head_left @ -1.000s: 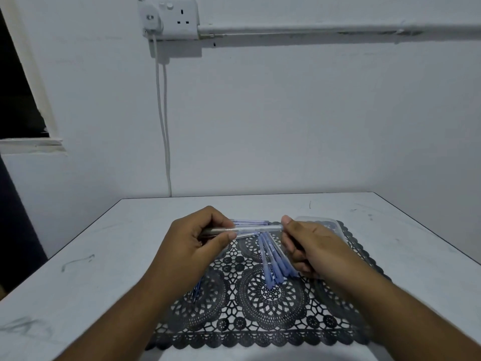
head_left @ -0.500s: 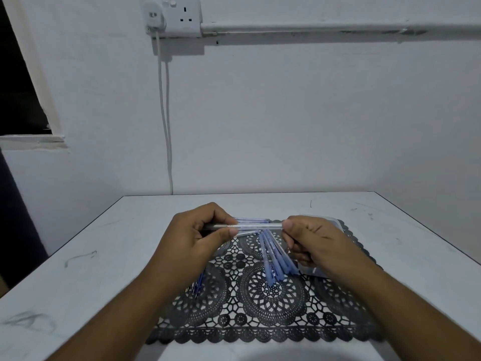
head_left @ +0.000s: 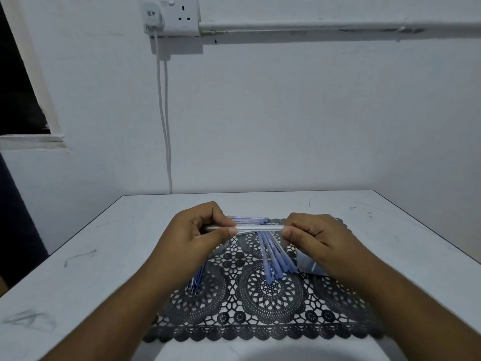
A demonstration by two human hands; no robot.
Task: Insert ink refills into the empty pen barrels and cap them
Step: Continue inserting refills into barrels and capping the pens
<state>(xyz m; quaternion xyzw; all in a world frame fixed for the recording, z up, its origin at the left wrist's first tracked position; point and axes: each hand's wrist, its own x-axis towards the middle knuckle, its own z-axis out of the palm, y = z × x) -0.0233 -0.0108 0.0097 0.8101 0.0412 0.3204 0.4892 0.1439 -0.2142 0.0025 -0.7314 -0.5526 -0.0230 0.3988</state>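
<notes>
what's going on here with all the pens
A person is putting pens together at a white table. The left hand and right hand each pinch an end of one clear pen barrel, held level above a black lace mat. A fan of blue pens lies on the mat below.

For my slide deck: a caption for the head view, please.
Left hand and right hand hold a clear pen barrel level above the lace mat.

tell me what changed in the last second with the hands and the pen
Little changed: the right hand edged slightly toward the left hand along the clear barrel. Both hands kept their pinch on its ends; nothing was released. The capped pens and mat stayed put.
</notes>
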